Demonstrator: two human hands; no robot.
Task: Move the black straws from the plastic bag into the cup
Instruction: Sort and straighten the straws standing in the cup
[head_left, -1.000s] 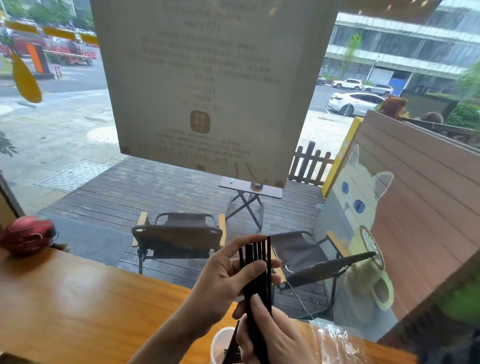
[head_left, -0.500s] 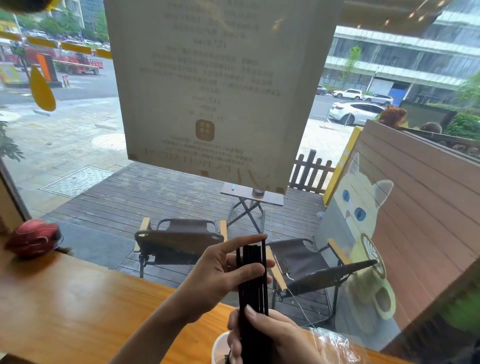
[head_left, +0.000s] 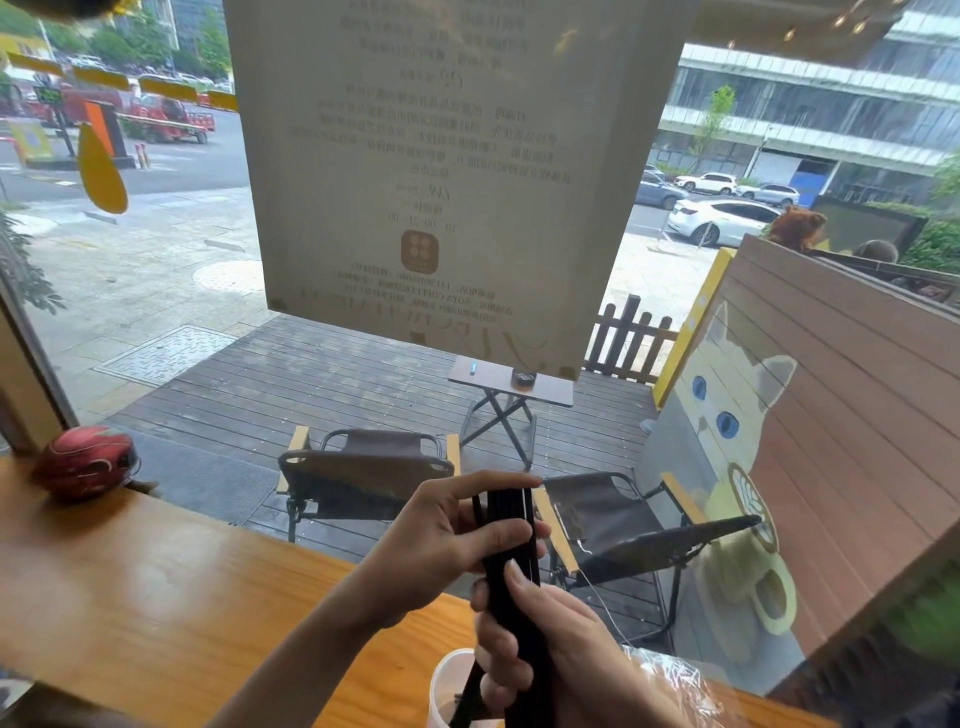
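**Straw bundle held upright over the cup**

The black straws (head_left: 508, 540) stand as 1 tight bundle, long axis near vertical, tips pointing up toward the window. The left hand (head_left: 441, 540) curls round the upper part of the bundle, thumb across its front. The right hand (head_left: 540, 639) grips it lower down. The bundle's lower end reaches down to the white cup (head_left: 441, 686) on the wooden surface (head_left: 156, 597). The clear plastic bag (head_left: 675, 686) lies just right of the cup.
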